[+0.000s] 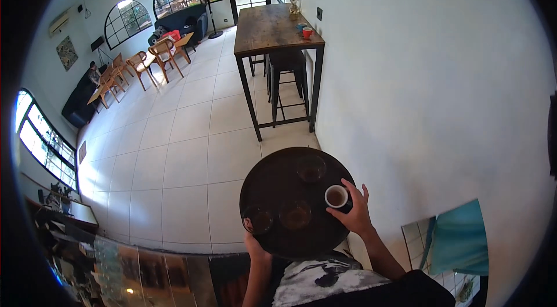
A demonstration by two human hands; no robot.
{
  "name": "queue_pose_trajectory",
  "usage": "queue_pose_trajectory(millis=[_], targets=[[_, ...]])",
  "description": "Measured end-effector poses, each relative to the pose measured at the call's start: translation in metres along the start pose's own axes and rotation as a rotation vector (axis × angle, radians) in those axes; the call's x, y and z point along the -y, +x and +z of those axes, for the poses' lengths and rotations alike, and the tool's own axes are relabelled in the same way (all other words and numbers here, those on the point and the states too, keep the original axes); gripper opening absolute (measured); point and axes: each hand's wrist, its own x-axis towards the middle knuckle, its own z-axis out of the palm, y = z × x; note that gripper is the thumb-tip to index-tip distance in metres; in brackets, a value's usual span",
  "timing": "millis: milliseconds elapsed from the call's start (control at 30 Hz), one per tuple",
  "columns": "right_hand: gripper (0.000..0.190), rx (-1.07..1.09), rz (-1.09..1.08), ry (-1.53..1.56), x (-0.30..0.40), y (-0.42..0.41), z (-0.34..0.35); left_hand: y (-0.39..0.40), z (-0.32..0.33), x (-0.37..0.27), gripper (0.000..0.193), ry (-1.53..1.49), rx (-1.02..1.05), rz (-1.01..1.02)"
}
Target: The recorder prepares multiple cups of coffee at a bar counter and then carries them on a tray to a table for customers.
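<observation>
A round dark serving tray is held in front of my body. My left hand grips its near left rim, and a fingertip shows over the edge beside a clear glass cup. My right hand is at the tray's right side, fingers and thumb around a dark cup with a white inside and brown liquid in it. Whether that cup touches the tray, I cannot tell. Two more clear glass cups, one near the middle and one at the far side, stand on the tray with brown contents.
Ahead is a tall wooden table with black legs, a red cup, a blue cup and a glass vase. Black stools sit beneath it. A white wall runs along my right. A person sits far left, by wooden chairs.
</observation>
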Motion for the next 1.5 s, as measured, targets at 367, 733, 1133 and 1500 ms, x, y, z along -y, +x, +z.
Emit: queue_pose_trajectory(millis=[367, 733, 1133, 1500], targets=[[0.075, -0.048, 0.129, 0.163, -0.005, 0.233, 0.064, 0.228, 0.091, -0.075, 0.045, 0.075, 0.056, 0.022], [0.063, -0.27, 0.04, 0.204, -0.051, 0.477, 0.105, 0.427, 0.17, -0.094, 0.047, -0.016, 0.066, 0.098], [0.06, -0.256, 0.057, 0.392, -0.108, 0.735, 0.145, 0.602, 0.213, -0.115, 0.052, -0.002, 0.025, 0.178], [0.058, -0.281, 0.105, 0.28, -0.17, 0.885, 0.211, 0.68, 0.233, -0.12, 0.05, -0.002, 0.018, 0.205]])
